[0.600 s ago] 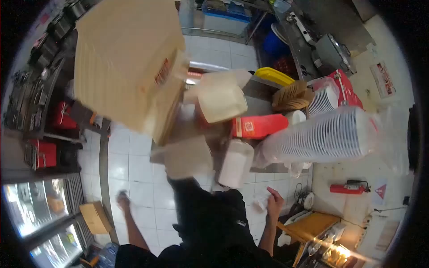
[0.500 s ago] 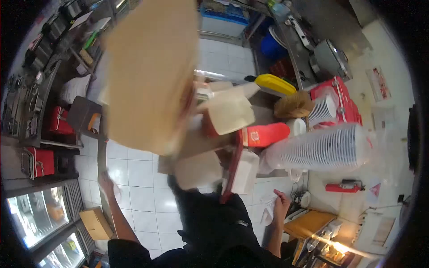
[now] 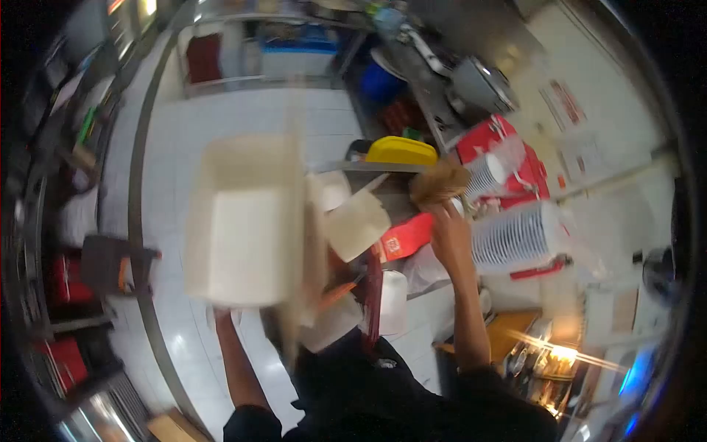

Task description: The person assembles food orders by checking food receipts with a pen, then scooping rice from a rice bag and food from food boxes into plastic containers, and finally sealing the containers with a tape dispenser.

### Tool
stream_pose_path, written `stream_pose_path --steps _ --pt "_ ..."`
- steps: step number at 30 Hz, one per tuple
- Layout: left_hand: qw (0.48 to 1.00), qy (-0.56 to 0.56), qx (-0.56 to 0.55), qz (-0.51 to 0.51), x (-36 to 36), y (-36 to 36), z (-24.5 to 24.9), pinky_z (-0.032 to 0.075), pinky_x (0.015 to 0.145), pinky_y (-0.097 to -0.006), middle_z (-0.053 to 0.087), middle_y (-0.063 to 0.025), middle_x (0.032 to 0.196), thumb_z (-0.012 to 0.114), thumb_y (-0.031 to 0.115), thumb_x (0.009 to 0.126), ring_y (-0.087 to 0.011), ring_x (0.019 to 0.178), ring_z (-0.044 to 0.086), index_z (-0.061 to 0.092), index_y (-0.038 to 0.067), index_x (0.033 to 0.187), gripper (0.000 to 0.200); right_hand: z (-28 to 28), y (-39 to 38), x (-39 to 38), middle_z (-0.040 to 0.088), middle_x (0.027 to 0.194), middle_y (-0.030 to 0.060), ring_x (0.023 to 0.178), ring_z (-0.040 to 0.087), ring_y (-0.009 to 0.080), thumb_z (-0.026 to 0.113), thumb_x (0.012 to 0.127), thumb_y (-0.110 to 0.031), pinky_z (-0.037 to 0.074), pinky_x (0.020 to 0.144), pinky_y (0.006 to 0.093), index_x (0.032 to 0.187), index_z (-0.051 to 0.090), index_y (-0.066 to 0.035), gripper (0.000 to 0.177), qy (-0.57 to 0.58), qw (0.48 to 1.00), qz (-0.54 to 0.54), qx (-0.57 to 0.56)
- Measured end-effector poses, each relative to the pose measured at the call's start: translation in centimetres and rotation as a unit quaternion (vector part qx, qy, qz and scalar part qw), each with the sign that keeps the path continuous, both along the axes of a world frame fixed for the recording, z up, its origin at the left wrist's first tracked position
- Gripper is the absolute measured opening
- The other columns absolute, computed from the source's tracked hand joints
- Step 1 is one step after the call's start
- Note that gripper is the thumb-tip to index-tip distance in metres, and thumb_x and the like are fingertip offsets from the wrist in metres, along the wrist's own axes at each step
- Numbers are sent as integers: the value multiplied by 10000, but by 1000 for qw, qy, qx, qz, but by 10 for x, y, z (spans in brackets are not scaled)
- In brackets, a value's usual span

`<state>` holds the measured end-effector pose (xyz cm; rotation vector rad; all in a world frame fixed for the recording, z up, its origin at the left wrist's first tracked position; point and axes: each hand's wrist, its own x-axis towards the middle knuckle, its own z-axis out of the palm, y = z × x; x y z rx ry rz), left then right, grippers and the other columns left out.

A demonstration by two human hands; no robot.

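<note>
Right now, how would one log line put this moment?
left hand: at lower edge of box, grip hidden | right hand: by brown bundle, contact unclear, beside cup stack | picture: blurred

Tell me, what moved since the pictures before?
The right hand rose from waist height up beside the brown bundle and red packet; the white paper it held no longer shows. The left arm lifted to the underside of the cardboard box, which now shows its open inside; that hand is hidden. The sleeve of cups and yellow container stayed put.
</note>
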<state>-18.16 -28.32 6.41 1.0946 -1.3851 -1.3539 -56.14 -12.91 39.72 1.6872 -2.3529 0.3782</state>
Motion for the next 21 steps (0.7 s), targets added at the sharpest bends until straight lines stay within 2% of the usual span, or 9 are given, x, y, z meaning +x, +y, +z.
stream_pose_path --steps 3,4,5,7,9,12,15,17,21 --pt "992 -87 65 -61 4 32 0 440 944 -343 564 -131 1192 566 219 868 -221 1101 546 584 31 1146 336 -15 -136 -58 628 973 146 887 616 340 574 712 -54 490 732 430 900 658 -66 206 58 985 144 74" --pt "987 -112 89 -69 11 47 -2 440 941 -344 565 -130 1185 565 221 868 -221 1095 546 585 32 1141 333 -35 -179 -67 644 896 150 855 631 341 586 701 -55 503 716 428 817 670 -73 145 76 971 225 24" --pt "981 -136 117 -69 19 62 -4 440 937 -345 565 -129 1179 564 223 867 -222 1089 547 586 32 1135 330 -43 -228 -65 666 840 153 828 644 345 601 703 -69 516 696 434 780 690 -70 118 123 949 229 179" --pt "966 -182 174 -58 41 95 -8 441 930 -347 567 -128 1166 563 228 866 -223 1078 548 587 33 1123 323 -104 -285 -75 687 839 148 816 660 332 627 725 -111 526 686 426 820 714 -71 135 136 896 312 285" --pt "947 -224 228 -35 61 119 -12 442 924 -349 568 -126 1153 562 233 865 -223 1066 550 588 34 1111 317 -192 -316 -97 696 913 129 853 660 313 673 741 -214 523 714 413 882 725 -79 203 130 815 231 516" --pt "914 -271 301 19 91 153 -11 444 913 -352 570 -124 1133 559 240 864 -225 1048 552 590 36 1093 308 -241 -311 -138 697 950 110 902 652 295 721 690 -444 515 761 407 901 732 -100 403 63 820 233 519" --pt "891 -298 338 55 111 177 -1 445 903 -356 572 -122 1114 557 247 863 -226 1031 553 592 38 1076 301 -252 -294 -145 693 966 133 899 655 315 677 715 -370 517 757 408 914 721 -64 368 -40 817 196 541" --pt "890 -298 339 63 113 181 3 446 896 -358 574 -121 1101 556 252 862 -227 1019 555 594 39 1064 296 -294 -297 -154 692 910 143 871 662 309 657 584 -140 512 697 445 909 717 -65 339 -113 870 129 462" --pt "905 -281 317 52 99 164 9 448 882 -362 576 -118 1075 553 261 860 -229 996 557 596 41 1040 288 -216 -305 -144 682 935 179 866 656 358 596 555 -49 518 701 428 920 705 -25 381 -82 870 127 470"
